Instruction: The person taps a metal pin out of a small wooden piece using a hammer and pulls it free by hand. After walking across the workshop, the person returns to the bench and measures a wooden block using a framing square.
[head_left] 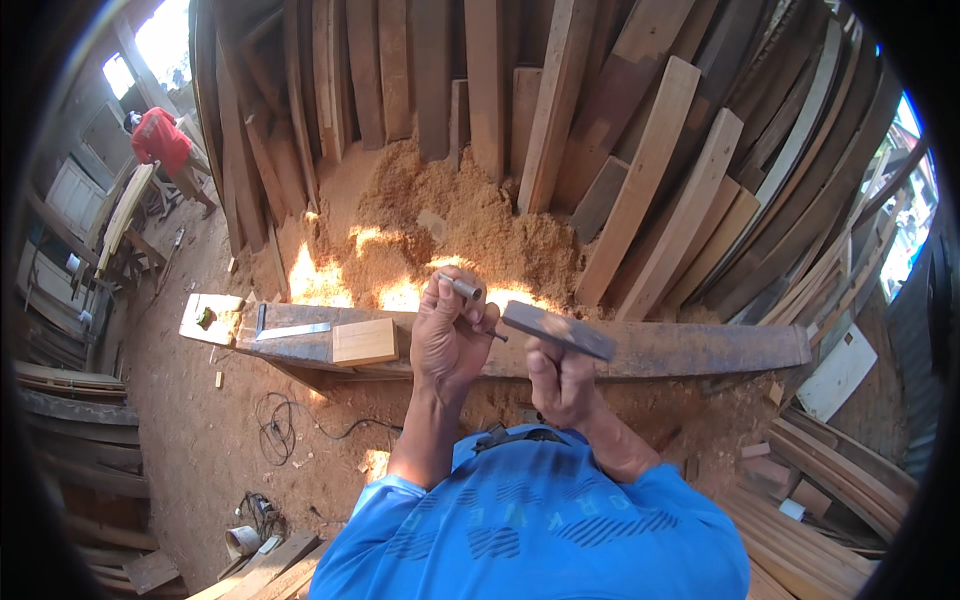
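Note:
My left hand (450, 335) is raised over the long wooden bench beam, fingers closed round a small silver metal cylinder (461, 287). A thin dark rod (494, 333) with a wider end sticks out by its fingers; whether it joins the cylinder is hidden. Close by on the right, my right hand (566, 385) grips a flat, dark rectangular block (558, 331) with a paler worn patch; its exact kind cannot be told. The block and the cylinder are apart. Beneath lies the bench beam (690, 350), carrying a light wooden block (364, 342) left of my left hand.
A try square (292, 331) and a green-black tape measure (206, 317) lie on the beam's left end. Sawdust (430, 215) is heaped behind it, under leaning planks (640, 180). A black cable (285, 430) coils on the floor. A person in red (162, 140) bends at far left.

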